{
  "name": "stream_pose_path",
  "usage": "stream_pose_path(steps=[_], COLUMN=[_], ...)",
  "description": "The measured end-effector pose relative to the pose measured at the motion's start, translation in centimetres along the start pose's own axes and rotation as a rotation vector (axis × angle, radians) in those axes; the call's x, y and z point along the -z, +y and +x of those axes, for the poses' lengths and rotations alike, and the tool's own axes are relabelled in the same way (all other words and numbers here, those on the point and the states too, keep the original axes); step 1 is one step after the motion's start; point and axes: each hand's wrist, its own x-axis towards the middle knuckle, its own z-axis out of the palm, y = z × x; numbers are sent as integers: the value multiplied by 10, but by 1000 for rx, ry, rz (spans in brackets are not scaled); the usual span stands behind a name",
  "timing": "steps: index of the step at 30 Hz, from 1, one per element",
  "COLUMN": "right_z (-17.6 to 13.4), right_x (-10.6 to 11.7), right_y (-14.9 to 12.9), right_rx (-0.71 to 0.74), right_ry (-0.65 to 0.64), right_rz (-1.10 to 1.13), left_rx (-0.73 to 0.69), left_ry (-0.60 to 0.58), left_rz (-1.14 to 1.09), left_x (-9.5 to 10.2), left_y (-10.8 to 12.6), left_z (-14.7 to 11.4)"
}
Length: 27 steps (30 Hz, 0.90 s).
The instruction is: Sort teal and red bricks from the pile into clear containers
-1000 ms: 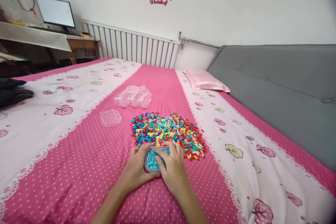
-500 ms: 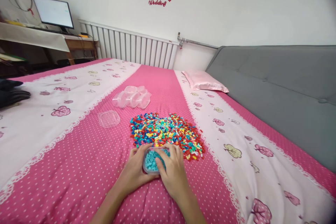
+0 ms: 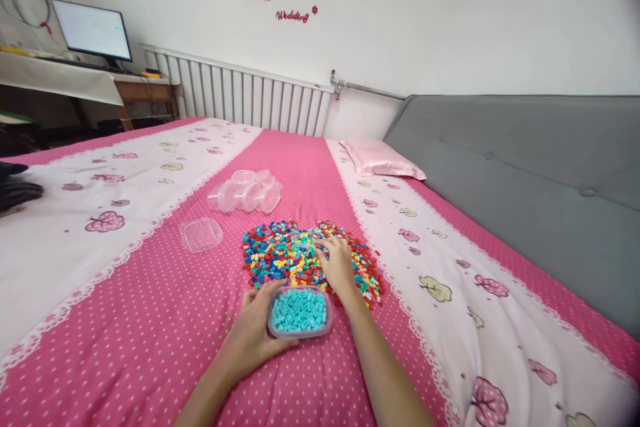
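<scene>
My left hand (image 3: 257, 327) wraps round the left side of a clear plastic container (image 3: 330, 325), thumb along its near side and fingers at the far left corner. Small turquoise building bricks (image 3: 300, 310) fill it nearly to the rim. Just beyond the container spreads a mixed pile of small bricks (image 3: 273, 257) in red, blue, yellow, green, white and turquoise. Over the right half of that pile reaches my right hand (image 3: 337, 263), its thumb and fingers a little apart. No brick can be made out between its fingertips.
A clear lid (image 3: 201, 235) lies left of the pile. Behind it several clear containers (image 3: 247, 192) are grouped on the pink dotted bedspread (image 3: 165, 320). A pink pillow (image 3: 383, 160) rests by the grey headboard (image 3: 525, 167). Dark cloth (image 3: 20, 190) sits at the left edge.
My right hand has left the container and moved forward to the loose pile, uncovering the turquoise bricks. My left hand keeps its hold. The view has tilted up slightly.
</scene>
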Motion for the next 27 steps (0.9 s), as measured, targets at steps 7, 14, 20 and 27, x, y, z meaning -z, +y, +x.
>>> stream_pose_path(steps=[7, 14, 20, 27], right_z=[22, 13, 11, -24], right_x=[-28, -30, -32, -7], right_y=[2, -2, -2, 12], right_rx=[44, 39, -4, -221], right_ry=[-68, -61, 53, 447], right_rz=[-77, -80, -2, 153], left_rx=[-4, 1, 11, 3], left_ry=[0, -13, -14, -6], left_rz=[-9, -18, -23, -15], left_x=[0, 1, 1, -2], left_y=[-3, -3, -3, -5], left_z=[2, 3, 3, 0])
